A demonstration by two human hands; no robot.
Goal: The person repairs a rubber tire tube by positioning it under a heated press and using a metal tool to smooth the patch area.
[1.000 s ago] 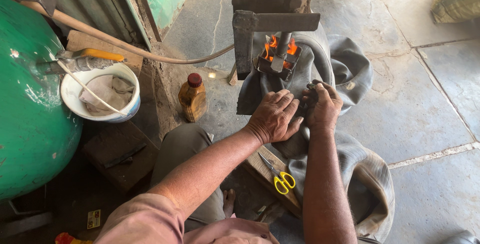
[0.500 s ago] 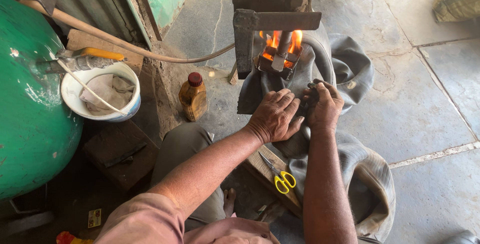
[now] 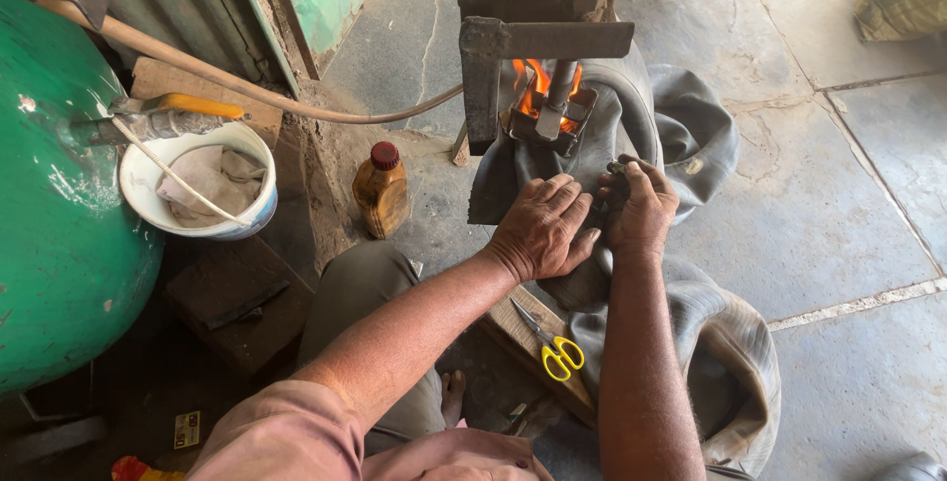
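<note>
Two hands | left hand (image 3: 541, 229) flat, open on inner tube (image 3: 710, 343) | right hand (image 3: 641, 210) grip pinching tube

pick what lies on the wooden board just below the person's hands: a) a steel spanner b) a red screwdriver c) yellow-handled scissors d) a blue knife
c: a pair of yellow-handled scissors lies on the wooden board, just below the left hand and the right hand, which rest on the grey rubber inner tube.
</note>
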